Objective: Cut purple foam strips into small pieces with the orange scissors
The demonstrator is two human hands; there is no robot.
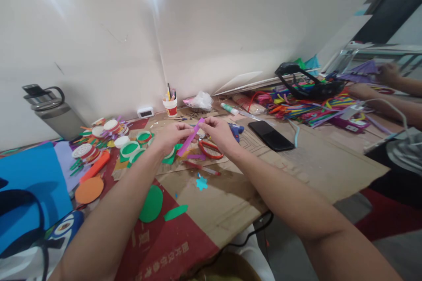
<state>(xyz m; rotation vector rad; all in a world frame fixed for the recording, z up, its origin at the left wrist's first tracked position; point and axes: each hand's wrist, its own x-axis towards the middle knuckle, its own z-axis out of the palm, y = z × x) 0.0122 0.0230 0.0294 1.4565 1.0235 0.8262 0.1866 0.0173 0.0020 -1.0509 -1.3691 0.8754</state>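
A purple strip (187,145) is held aslant above the cardboard-covered counter (231,199), between the 2 hands. Its upper end is pinched by the fingers of the right hand (215,131), while its middle is gripped by the fingertips of the left hand (175,137); its lower end is left free. Just below the right hand, scissors with red handles (211,151) are laid on the counter, and beside them a purple scrap (197,156) is seen. Nearer the front edge are placed a red pen (201,167), a blue star-shaped cutout (201,183), a green disc (152,204) and a green strip (176,213). To the right of the right hand, a blue tool (236,131) is partly hidden by it, and a black phone (271,135) is set farther right. Behind the hands, a glue stick (229,109) and a pen-filled cup (170,107) are placed. At the far right, a purple item (361,71) is handled by another person.
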